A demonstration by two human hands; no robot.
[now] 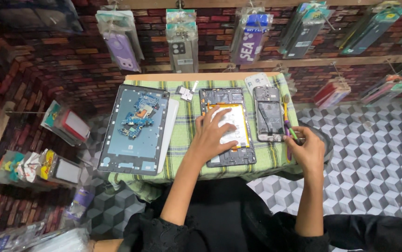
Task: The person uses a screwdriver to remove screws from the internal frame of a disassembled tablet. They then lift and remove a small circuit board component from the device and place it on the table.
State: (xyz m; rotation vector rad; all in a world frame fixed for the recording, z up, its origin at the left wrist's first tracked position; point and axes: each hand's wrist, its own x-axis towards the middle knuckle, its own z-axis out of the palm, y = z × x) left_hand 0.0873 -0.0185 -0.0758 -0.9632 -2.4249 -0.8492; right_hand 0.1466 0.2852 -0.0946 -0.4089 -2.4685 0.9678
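Observation:
My left hand (213, 134) lies flat, fingers spread, on the white battery with a yellow edge inside an opened small tablet (228, 125) at the table's middle. My right hand (307, 150) sits at the table's right edge, fingers closed on thin tools, one green and one purple (290, 130). A yellow-handled brush (286, 108) lies just beyond them. An opened phone (268, 113) with its back off rests between the two hands. At the left lies a large tablet frame (135, 130) with a blue circuit board on it.
The small table (184, 135) wears a green checked cloth. Small metal parts (185, 93) lie near its far edge. Packaged phone cases (182, 39) hang on the brick-pattern wall beyond and at the left. A cube-pattern floor (373, 154) spreads to the right.

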